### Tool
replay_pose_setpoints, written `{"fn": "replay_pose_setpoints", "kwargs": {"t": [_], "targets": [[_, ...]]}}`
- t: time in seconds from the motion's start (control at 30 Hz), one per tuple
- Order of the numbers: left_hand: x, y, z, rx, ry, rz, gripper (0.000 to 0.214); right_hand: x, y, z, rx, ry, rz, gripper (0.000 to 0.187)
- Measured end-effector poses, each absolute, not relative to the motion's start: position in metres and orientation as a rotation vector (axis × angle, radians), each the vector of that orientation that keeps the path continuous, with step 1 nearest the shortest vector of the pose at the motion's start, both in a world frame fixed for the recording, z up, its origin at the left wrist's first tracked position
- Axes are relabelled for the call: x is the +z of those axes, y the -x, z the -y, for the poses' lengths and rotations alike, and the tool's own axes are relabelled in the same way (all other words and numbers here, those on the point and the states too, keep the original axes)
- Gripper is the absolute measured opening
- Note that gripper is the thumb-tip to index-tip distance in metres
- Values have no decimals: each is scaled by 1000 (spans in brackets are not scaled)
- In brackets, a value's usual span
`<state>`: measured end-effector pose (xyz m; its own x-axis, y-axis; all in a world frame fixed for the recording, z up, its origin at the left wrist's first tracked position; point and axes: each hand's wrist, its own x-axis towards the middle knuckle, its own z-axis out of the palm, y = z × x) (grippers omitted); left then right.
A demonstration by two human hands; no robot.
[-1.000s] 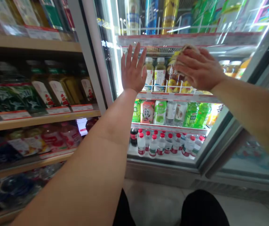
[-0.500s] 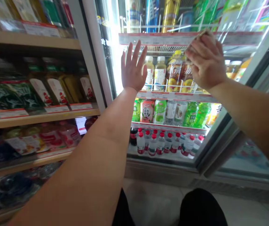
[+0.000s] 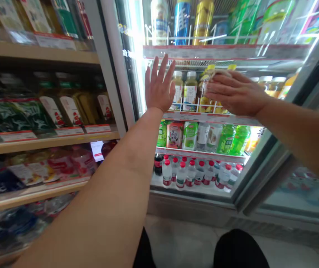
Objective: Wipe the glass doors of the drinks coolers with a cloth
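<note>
The left hand (image 3: 159, 89) is resting, fingers spread, on the glass door (image 3: 127, 65). The right hand (image 3: 237, 95) is gripping a cloth (image 3: 220, 72) against it, inside the right frame edge (image 3: 255, 175); open glass is separating the hands. Tea bottles (image 3: 190, 91) are standing behind.

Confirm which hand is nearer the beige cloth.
Right: the right hand holds the beige cloth; the left hand is spread open, apart from it, farther left.

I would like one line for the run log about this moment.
left hand: open, apparently flat on glass door | right hand: holding cloth, apparently against same glass door | behind glass door: bottles on shelves
</note>
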<state>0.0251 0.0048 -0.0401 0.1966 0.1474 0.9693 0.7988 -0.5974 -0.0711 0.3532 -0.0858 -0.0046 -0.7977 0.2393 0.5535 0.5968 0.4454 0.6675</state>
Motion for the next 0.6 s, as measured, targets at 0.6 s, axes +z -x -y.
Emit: {"fn": "replay_pose_setpoints", "kwargs": {"t": [0.6], "targets": [[-40, -28, -3, -1390, 1848, 953, 70, 6, -356, 97, -1238, 832, 2137, 44]]}}
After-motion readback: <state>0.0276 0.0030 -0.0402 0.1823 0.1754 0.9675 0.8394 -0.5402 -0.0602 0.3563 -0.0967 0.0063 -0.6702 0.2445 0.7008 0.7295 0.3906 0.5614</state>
